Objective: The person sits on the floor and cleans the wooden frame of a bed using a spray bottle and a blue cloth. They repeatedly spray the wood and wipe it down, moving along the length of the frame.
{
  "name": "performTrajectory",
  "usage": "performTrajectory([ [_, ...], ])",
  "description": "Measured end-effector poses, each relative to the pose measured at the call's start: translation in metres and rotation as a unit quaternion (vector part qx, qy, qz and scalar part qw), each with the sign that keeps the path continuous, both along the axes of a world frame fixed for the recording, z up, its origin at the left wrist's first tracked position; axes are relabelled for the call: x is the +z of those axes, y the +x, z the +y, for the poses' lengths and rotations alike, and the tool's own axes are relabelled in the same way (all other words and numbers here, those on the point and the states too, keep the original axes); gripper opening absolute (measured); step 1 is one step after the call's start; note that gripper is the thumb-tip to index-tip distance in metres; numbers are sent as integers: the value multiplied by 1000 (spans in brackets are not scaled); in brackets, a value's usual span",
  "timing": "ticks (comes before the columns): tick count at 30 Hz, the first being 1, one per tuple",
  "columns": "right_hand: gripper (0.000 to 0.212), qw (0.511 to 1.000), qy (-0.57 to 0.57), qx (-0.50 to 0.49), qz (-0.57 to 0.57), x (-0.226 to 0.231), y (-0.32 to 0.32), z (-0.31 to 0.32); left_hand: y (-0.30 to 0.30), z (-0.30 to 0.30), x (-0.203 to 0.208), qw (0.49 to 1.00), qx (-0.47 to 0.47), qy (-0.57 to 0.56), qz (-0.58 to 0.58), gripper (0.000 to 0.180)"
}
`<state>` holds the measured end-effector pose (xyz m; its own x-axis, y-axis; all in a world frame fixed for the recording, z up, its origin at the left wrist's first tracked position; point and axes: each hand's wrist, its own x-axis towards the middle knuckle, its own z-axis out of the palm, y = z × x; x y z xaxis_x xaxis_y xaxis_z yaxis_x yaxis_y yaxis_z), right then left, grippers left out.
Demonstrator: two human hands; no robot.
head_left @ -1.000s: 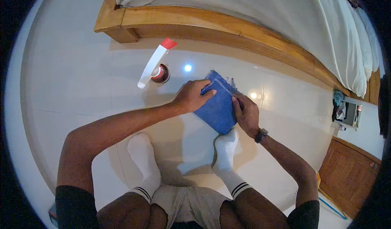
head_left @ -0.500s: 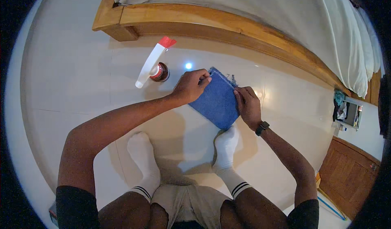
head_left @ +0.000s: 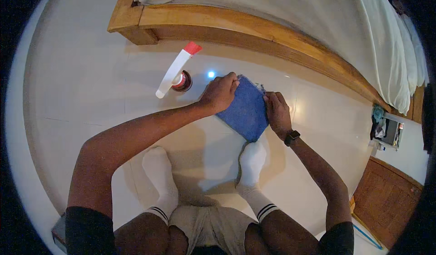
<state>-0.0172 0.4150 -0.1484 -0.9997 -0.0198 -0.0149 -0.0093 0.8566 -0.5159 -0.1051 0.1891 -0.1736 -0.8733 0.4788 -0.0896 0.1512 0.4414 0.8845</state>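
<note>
A folded piece of blue denim cloth point(head_left: 247, 110) with a frayed far edge hangs between my hands, just above the floor beyond my right foot. My left hand point(head_left: 221, 93) is closed on its far left corner, fingers curled over the edge. On the other side, my right hand point(head_left: 278, 112) pinches the right corner between thumb and fingers. To the left of my left hand stands a spray bottle point(head_left: 175, 71) with a white trigger head, a red nozzle and a dark reddish body. It is upright and neither hand touches it.
A wooden bed frame point(head_left: 213, 21) with a pale sheet point(head_left: 295, 5) runs across the far side. My feet in white socks point(head_left: 159, 169) are on the glossy tiled floor point(head_left: 81, 91). At the right are a small shelf point(head_left: 390, 132) with items and a brown wooden door point(head_left: 386, 191).
The denim cloth and both hands have shifted slightly right in the picture. My left fingers have curled more tightly over the cloth's corner. The spray bottle stays standing.
</note>
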Motion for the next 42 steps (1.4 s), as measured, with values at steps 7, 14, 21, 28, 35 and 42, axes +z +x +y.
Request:
performTrajectory([
  [7,20,999,18,-27,-23,5,1,-2,0,0,7,996,-34,-70,47,18],
  [14,52,989,90,110,35,19,9,-23,-3,-1,5,993,-16,29,115,33],
  [21,85,954,182,231,-57,1,28,-64,26,-8,22,990,-17,-6,137,29],
  [28,78,959,218,177,-50,0,35,-52,97,-83,69,993,-82,-78,-35,35],
  [35,69,981,121,103,-111,3,33,-15,73,-185,46,982,177,-7,-59,92],
  [42,73,736,-561,-337,-172,132,35,57,37,-211,82,996,92,13,-3,129],
])
